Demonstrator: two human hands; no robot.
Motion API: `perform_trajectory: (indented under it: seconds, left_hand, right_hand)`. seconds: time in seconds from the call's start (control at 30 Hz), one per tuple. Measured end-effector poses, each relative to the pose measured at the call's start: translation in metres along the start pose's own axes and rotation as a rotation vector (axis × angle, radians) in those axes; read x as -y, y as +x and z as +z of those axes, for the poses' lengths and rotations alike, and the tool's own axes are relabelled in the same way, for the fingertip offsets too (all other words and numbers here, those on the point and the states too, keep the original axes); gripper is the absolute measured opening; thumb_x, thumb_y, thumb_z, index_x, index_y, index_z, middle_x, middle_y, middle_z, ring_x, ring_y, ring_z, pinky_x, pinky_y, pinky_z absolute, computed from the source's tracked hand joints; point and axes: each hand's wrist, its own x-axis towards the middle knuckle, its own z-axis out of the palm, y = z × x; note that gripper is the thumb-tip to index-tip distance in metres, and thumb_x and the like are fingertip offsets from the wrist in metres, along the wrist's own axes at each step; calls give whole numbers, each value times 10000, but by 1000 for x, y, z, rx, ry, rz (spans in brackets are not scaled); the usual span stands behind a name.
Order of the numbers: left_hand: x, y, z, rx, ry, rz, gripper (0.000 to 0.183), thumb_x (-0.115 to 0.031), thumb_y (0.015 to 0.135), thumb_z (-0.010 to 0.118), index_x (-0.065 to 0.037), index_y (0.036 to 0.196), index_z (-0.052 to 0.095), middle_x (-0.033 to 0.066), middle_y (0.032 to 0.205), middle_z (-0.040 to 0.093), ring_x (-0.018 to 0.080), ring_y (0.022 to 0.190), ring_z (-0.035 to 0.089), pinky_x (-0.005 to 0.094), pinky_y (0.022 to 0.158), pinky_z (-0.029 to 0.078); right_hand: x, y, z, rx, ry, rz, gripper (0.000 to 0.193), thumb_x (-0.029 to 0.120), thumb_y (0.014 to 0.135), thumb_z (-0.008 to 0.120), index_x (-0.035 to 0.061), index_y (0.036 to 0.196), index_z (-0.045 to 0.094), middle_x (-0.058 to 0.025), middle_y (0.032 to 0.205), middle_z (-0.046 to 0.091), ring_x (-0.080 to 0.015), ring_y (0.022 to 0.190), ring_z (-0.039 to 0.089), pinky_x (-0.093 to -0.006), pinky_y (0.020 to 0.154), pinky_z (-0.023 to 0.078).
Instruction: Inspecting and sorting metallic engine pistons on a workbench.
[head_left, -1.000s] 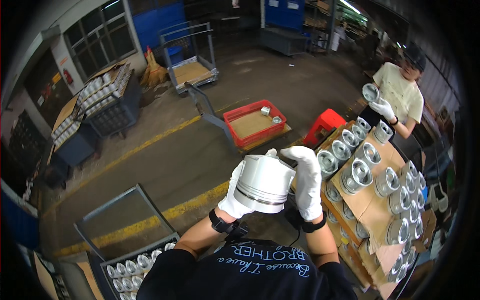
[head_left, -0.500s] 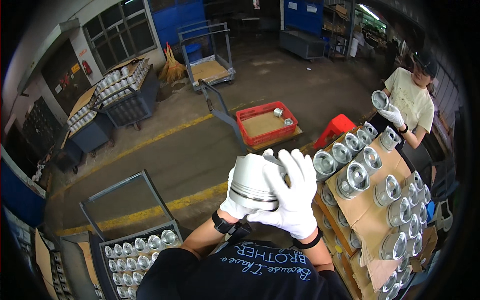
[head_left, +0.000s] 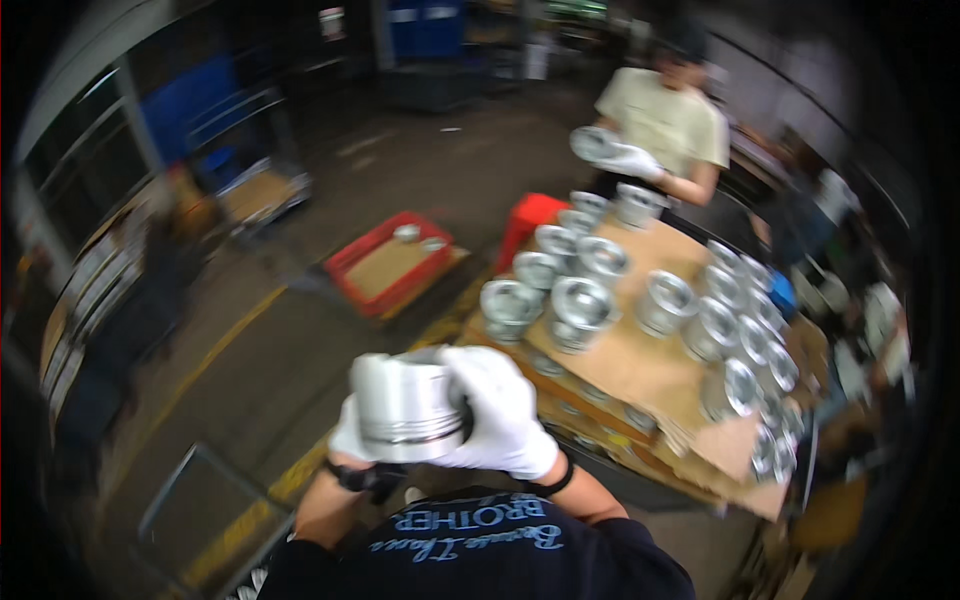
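Observation:
A silvery metal piston [head_left: 405,405], grooved with rings round its lower end, is held up in front of my chest between both white-gloved hands. My right hand [head_left: 500,410] wraps its right side. Behind and under its left side sits my left hand [head_left: 347,432], mostly hidden by the piston, with only part of the glove showing. To the right, several similar pistons [head_left: 584,312] stand on a cardboard-topped stack [head_left: 635,345]. Motion blurs the whole view somewhat.
Across the stack a person [head_left: 670,125] in a pale shirt holds another piston [head_left: 594,145]. A red crate [head_left: 372,302] with two metal parts rests on the floor ahead, beside a red stool [head_left: 525,222]. A metal cart frame [head_left: 165,490] stands at lower left.
My view has swung to the right, so the stack and the person now sit nearer the middle. The piston stays in both hands, and my right hand's fingers have closed in round it.

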Motion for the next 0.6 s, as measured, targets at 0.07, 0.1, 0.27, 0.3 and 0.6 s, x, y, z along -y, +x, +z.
perform_trajectory:
  seconds: [0.07, 0.1, 0.27, 0.3, 0.6]
  left_hand:
    - [-9, 18, -31, 514, 169, -132, 304, -251, 1024, 506, -81, 1275, 530, 97, 1238, 597, 198, 1107, 584, 368, 978, 482]
    - [-18, 13, -30, 476, 141, -194, 291, -236, 1021, 519, -81, 1266, 532, 96, 1225, 592, 197, 1094, 588, 359, 965, 499]
    - [33, 22, -14, 559, 121, -119, 350, -230, 1008, 522, -39, 1299, 492, 201, 1217, 609, 306, 1092, 633, 415, 927, 552]
    - [33, 22, -18, 594, -264, -386, 383, -271, 1009, 513, -7, 1287, 494, 237, 1171, 624, 341, 1043, 652, 419, 892, 565]
    - [13, 23, -2, 721, -52, -409, 320, -187, 950, 557, 18, 1183, 634, 191, 1030, 678, 269, 930, 661, 325, 811, 530]
  right_hand:
    - [-1, -6, -7, 78, -11, 52, 878, 439, 599, 879, 8, 1281, 532, -165, 1125, 635, -380, 1037, 619, -448, 902, 507]
    - [0, -7, -3, 145, -17, 83, 916, 472, 607, 867, 14, 1314, 508, -169, 1164, 617, -378, 1051, 612, -449, 904, 506]
    - [-4, -33, -45, 356, -189, 333, 1060, 611, 657, 802, 8, 1436, 410, -250, 1308, 533, -427, 1164, 561, -457, 963, 483]
    - [-1, -38, -64, 305, -257, 351, 1010, 593, 690, 791, 2, 1422, 425, -250, 1311, 538, -417, 1175, 561, -450, 974, 479]
    - [52, -156, -317, -429, -913, 997, 502, 229, 826, 749, 46, 1271, 604, -186, 1148, 670, -333, 1019, 670, -396, 877, 539]
